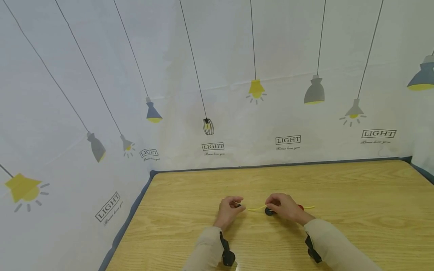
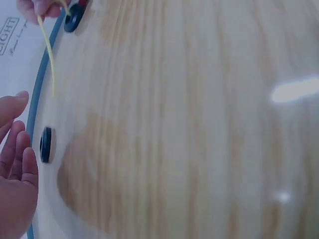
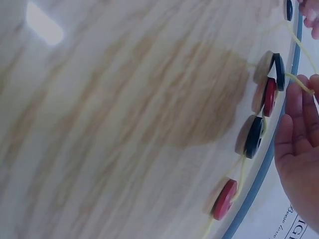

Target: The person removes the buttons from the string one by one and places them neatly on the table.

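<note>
My right hand (image 1: 286, 206) pinches a yellow string (image 1: 256, 208) between thumb and fingertips, and its loose end points toward the left hand. The string passes through several round, button-like discs. A black disc (image 3: 279, 72) is right by the right fingers, followed along the string by a red disc (image 3: 269, 97), another black disc (image 3: 254, 138) and a farther red disc (image 3: 225, 199). My left hand (image 1: 228, 210) has its thumb and fingers spread apart beside a separate black disc (image 2: 46, 145) close to the tabletop. That disc shows just past the fingertips, with no string in it.
The discs are on a wood-grain table (image 1: 190, 188) with a blue border along its edge. White curtains (image 1: 237, 124) printed with hanging lamps stand behind and at the left. Dark straps with small devices (image 1: 228, 258) sit at both cuffs.
</note>
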Tool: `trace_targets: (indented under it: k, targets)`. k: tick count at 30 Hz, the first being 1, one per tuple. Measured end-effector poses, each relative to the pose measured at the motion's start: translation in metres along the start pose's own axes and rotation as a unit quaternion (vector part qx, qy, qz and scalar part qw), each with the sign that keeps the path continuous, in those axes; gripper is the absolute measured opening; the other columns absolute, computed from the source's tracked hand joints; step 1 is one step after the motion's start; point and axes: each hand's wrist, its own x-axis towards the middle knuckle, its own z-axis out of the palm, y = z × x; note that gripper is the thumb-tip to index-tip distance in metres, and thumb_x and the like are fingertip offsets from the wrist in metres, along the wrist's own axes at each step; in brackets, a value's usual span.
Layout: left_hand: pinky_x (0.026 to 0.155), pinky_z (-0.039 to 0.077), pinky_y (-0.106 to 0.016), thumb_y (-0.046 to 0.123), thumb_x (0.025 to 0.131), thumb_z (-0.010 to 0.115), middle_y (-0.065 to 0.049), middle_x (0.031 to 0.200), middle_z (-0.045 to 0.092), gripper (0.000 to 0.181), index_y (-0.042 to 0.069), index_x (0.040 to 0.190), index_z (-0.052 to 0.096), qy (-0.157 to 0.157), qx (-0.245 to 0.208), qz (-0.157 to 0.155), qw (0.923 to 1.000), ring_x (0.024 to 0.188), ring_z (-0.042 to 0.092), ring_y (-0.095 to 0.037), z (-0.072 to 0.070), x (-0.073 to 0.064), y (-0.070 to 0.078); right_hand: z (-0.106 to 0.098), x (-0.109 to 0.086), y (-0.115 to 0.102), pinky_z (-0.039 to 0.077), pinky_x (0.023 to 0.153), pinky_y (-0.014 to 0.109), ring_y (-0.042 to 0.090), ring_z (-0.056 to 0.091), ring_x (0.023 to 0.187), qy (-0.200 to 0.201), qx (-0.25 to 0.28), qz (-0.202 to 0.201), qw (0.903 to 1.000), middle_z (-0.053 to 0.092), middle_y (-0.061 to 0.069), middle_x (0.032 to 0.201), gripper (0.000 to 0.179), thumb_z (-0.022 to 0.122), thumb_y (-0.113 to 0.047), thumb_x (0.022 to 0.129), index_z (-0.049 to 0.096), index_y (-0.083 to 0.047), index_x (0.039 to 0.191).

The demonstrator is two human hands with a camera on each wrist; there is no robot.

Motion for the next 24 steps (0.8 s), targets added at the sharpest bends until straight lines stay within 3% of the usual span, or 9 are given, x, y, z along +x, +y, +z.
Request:
trace_targets:
  k: [5, 11, 16, 24]
  targets:
    - [0.069, 0.045, -0.021, 0.004, 0.077, 0.067, -0.008, 0.091, 0.061, 0.022, -0.002, 0.098, 0.064, -0.01, -0.013, 0.009, 0.9998, 0.079, 0.055, -0.013, 0.016, 0.001, 0.008, 0.0, 0.002, 0.0, 0.046, 0.062, 0.024, 0.011, 0.057, 0.072, 0.004, -0.005, -0.001, 1.0, 0.062, 0.0, 0.082, 0.009, 0.056, -0.011, 0.087, 0.063, -0.004, 0.088]
    - [0.073, 0.047, -0.023, 0.007, 0.079, 0.065, -0.007, 0.095, 0.062, 0.022, -0.002, 0.099, 0.063, -0.039, -0.029, 0.009, 0.9988, 0.084, 0.058, -0.016, 0.031, -0.001, 0.018, 0.001, 0.003, -0.003, 0.046, 0.061, 0.024, 0.01, 0.056, 0.07, 0.019, -0.013, -0.005, 0.9997, 0.062, 0.0, 0.081, 0.008, 0.057, -0.008, 0.086, 0.063, -0.003, 0.087]
    - [0.07, 0.047, -0.023, 0.012, 0.08, 0.066, -0.003, 0.09, 0.063, 0.018, 0.003, 0.095, 0.065, -0.056, -0.026, 0.005, 0.9981, 0.08, 0.059, -0.011, 0.041, 0.001, 0.014, 0.003, 0.005, -0.003, 0.045, 0.061, 0.023, 0.01, 0.055, 0.07, 0.025, -0.014, 0.002, 0.9996, 0.061, -0.001, 0.081, 0.006, 0.057, -0.008, 0.086, 0.063, -0.007, 0.086]
    - [0.057, 0.045, -0.02, 0.014, 0.081, 0.064, 0.002, 0.076, 0.063, 0.01, 0.006, 0.086, 0.068, -0.056, -0.016, -0.003, 0.9983, 0.064, 0.054, -0.005, 0.048, 0.0, 0.012, 0.001, 0.003, -0.002, 0.046, 0.062, 0.025, 0.012, 0.055, 0.071, 0.02, -0.013, 0.004, 0.9997, 0.061, 0.0, 0.08, 0.006, 0.056, -0.007, 0.086, 0.062, -0.007, 0.086]
